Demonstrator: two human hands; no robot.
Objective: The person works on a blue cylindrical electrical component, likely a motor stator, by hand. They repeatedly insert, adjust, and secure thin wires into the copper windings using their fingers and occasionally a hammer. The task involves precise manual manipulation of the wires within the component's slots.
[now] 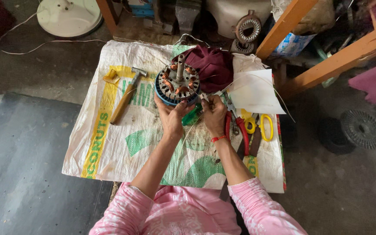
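The fan stator (178, 85) with copper coils sits on a white printed sack (122, 143) with yellow and green markings. The left hand (170, 114) touches its near rim, grip closed; the right hand (214, 114), just beside, pinches a thin wire (240, 82). Left of the stator lies a hammer (127, 95); right lie yellow-handled scissors (258, 126)

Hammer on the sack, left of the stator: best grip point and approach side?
Grip the hammer by its wooden handle, about mid-length, coming from above or from the left. It lies flat on the woven sack, metal head toward the far end, handle slanting toward the near left. That side looks clear; the stator and both hands sit to its right.
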